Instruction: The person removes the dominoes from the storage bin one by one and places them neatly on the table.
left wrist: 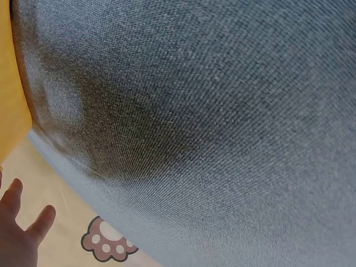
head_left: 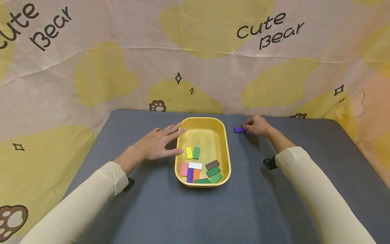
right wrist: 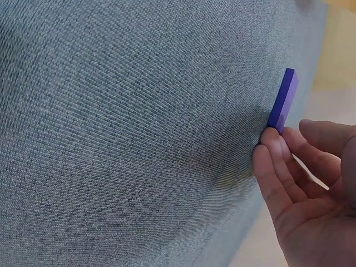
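Note:
A thin purple rectangular block [right wrist: 283, 100] lies on the table right of the yellow tray [head_left: 228, 156]. My right hand [head_left: 257, 125] holds one end of this block between curled fingertips. In the right wrist view the thumb tip appears slightly apart from it. With fingers spread, my left hand [head_left: 158, 142] reaches over the tray's left rim. Inside the tray are a yellow block [head_left: 189, 153], a green block [head_left: 196, 153], a white block [head_left: 195, 165], a pink block [head_left: 184, 169], another purple block [head_left: 190, 176], an orange block [head_left: 196, 175], a brown block [head_left: 212, 164] and several more green ones.
A grey-blue cloth covers the table [head_left: 195, 217]. Behind it and at its sides hangs a pale curtain [head_left: 201, 67] with yellow patches, lettering and paw prints. A dark wrist device [head_left: 269, 163] shows at the right cuff.

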{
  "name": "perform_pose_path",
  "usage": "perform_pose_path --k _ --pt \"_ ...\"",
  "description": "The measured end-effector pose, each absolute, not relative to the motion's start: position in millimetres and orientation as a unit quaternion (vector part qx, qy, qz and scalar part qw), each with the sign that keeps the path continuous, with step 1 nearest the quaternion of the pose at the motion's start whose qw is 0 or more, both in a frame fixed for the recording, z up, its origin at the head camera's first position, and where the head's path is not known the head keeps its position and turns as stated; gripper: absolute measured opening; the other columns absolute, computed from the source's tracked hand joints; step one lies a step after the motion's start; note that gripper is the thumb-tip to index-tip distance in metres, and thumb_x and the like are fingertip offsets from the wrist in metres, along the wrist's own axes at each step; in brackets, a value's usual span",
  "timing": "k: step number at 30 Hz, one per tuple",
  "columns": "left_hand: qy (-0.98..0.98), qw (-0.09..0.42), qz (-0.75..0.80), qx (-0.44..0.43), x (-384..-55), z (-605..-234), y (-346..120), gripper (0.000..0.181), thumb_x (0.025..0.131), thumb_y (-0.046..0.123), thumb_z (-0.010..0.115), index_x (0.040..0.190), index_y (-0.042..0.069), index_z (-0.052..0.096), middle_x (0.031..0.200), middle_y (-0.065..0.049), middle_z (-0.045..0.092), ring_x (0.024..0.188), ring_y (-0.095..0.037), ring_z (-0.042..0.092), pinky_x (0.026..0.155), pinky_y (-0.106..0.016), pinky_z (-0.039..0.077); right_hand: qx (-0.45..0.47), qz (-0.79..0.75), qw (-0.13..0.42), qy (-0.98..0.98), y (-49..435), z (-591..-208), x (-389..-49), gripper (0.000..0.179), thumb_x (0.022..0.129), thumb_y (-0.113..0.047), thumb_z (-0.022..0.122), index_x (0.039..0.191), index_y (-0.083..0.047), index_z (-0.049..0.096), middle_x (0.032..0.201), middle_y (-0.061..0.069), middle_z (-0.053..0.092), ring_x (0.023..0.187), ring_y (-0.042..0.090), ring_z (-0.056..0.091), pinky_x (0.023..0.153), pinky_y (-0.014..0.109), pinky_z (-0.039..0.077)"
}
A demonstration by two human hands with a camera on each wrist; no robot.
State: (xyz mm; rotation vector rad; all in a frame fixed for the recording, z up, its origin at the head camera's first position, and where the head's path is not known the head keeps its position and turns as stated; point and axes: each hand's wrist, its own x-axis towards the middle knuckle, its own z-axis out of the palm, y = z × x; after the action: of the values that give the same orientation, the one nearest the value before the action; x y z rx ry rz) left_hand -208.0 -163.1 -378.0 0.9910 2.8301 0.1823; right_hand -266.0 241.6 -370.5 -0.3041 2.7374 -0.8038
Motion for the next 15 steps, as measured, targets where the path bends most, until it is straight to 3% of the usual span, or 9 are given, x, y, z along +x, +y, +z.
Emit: perform_pose_path --k 15 --pt "0.938 0.068 0.061 0.333 -208.3 -377.5 -164.0 0.086 0.092 0.077 0.034 0.161 0.029 0.017 0.166 0.002 0.01 0.15 -0.027 0.021 0.11 -0.059 0.028 -0.117 -0.262 0.144 0.947 238.5 -362.2 -271.1 0.029 0.098 -0.008 0.056 0.112 0.016 0.067 0.082 0.014 0.072 0.078 0.02 0.063 0.075 0.036 0.052"
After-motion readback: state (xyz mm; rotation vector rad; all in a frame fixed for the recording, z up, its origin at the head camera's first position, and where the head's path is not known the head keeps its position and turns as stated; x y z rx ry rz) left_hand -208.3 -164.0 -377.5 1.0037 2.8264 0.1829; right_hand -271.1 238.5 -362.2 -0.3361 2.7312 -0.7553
